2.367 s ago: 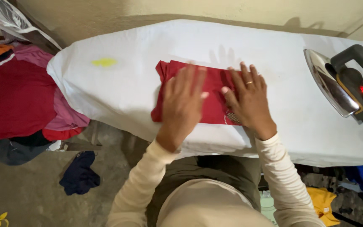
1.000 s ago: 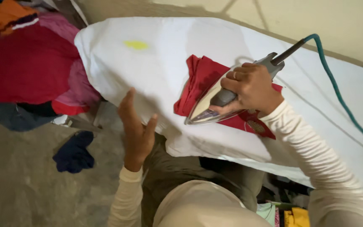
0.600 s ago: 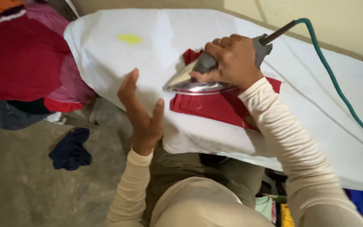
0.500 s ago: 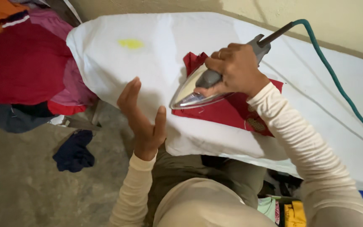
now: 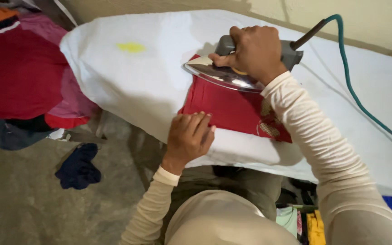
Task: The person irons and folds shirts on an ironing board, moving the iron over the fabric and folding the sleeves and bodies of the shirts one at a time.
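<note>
A: Where's the cloth point(image 5: 230, 106)?
B: Centre of frame, on the board point(image 5: 159, 90); soft, light, likely to slide. Left hand point(image 5: 189, 136) curls on its near edge.
A: The iron point(image 5: 232, 68)?
B: Heavy-looking; right hand point(image 5: 250, 52) fisted round its handle

right hand point(image 5: 252, 50): closed in a grip on the handle of the iron point(image 5: 225, 75)
iron: flat on the red cloth point(image 5: 230, 106), its green cord point(image 5: 355, 90) trailing right of the grip
left hand point(image 5: 188, 136): knuckles bent, fingertips at the cloth's near edge, below the grip
ironing board point(image 5: 137, 86): white cover, yellow stain point(image 5: 131, 46) left of the grip
clothes pile point(image 5: 19, 77): far left, off the board
</note>
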